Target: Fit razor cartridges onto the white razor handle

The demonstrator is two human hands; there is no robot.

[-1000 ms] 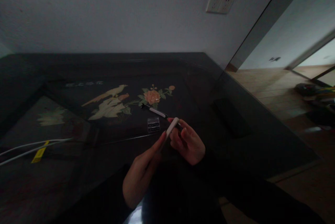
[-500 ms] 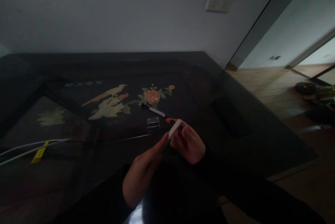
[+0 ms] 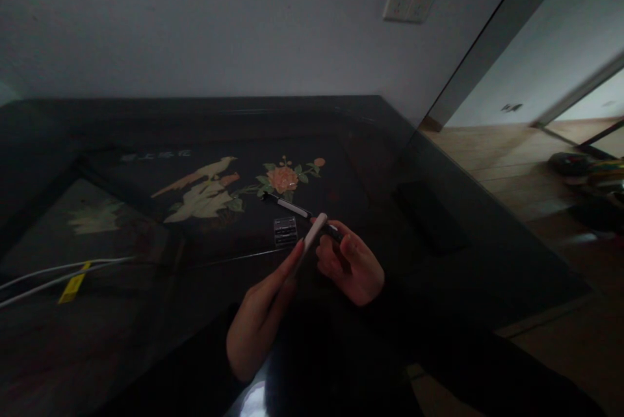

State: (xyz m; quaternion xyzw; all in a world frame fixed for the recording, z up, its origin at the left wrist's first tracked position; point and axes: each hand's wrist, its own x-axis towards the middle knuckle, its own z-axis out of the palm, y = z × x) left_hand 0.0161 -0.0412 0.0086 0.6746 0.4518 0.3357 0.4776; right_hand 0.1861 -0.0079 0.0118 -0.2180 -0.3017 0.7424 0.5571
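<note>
Most fingers of the left hand (image 3: pixel 257 326) hidden behind the white bar (image 3: pixel 313 234), head view; bar's lower end lost too. Left thumb along bar, grip closed. Right hand (image 3: pixel 358 271) curled, pinching a dark piece (image 3: pixel 334 232). Bar narrow, tilted, just right of clear case (image 3: pixel 285 232).

A slim white bar (image 3: pixel 312 235) with a rounded far end is slanting up and rightward from the left hand (image 3: pixel 263 319), whose fingers are covering its lower part. A short dark rod (image 3: pixel 333 232) is resting in the right hand's (image 3: pixel 353 267) fingers, tilting down to the right. Beyond the bar, a narrow black-and-white pen-shaped tool (image 3: pixel 293 208) is lying obliquely; whether it is continuing into the rod is unclear, the bar hiding the junction.
</note>
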